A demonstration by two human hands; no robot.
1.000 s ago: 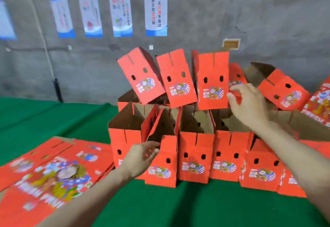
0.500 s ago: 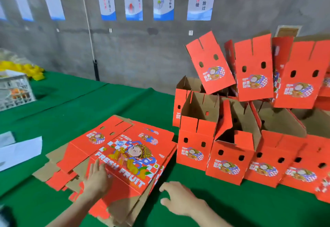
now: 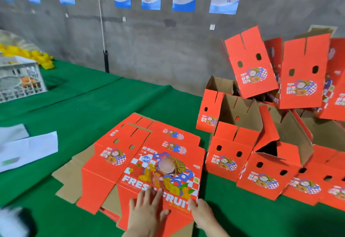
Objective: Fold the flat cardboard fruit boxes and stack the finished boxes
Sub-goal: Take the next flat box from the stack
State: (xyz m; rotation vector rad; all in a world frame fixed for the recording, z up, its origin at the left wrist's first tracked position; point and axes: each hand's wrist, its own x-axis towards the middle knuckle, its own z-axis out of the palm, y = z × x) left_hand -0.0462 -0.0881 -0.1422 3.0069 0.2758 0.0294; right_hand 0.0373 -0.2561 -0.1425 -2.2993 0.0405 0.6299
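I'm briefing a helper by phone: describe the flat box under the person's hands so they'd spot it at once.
On the green table, left of the folded red boxes, lies a pile of flat blanks. It is the top sheet, left hand and right hand at its near edge. Only it shows the big cartoon and white FRESH FRUIT lettering.

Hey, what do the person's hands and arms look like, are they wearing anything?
Both are bare: the left hand and right hand wear no gloves, and no ring, watch or bracelet shows. No sleeve covers the wrists or the short stretch of forearm in view; the frame cuts off the rest.
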